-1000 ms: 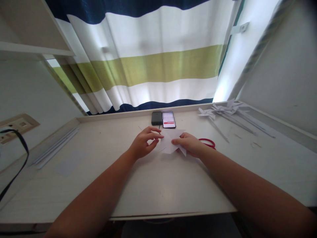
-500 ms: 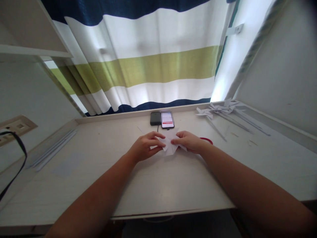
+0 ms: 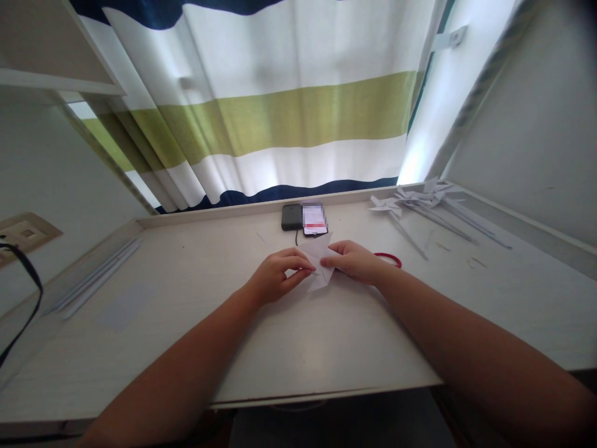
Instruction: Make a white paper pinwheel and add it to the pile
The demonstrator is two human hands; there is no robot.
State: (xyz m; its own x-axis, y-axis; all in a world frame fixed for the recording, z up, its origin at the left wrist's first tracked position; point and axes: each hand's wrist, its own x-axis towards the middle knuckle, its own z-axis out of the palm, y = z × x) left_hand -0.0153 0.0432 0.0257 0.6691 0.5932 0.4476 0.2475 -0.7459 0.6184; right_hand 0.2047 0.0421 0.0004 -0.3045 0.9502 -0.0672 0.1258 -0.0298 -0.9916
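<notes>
Between my hands, a white paper pinwheel [image 3: 319,281] with cut, angled flaps is held just above the desk. My left hand [image 3: 281,274] pinches one of its flaps near the centre with thumb and fingertips. On the other side my right hand [image 3: 353,261] grips the paper, thumb on top and fingers underneath, partly hidden. Beside the right wrist a red ring-shaped piece [image 3: 390,259] shows, partly covered by the arm.
A lit phone [image 3: 316,219] and a black box-shaped device [image 3: 291,217] with a cable lie beyond my hands. Several pinwheels on paper sticks [image 3: 422,198] rest at back right. Rolled paper sticks [image 3: 100,274] and a paper sheet [image 3: 124,306] lie left on the desk [image 3: 298,354].
My left fingers have closed into a pinch on a flap near the paper's centre. The paper has turned a little, while my right hand keeps its hold.
</notes>
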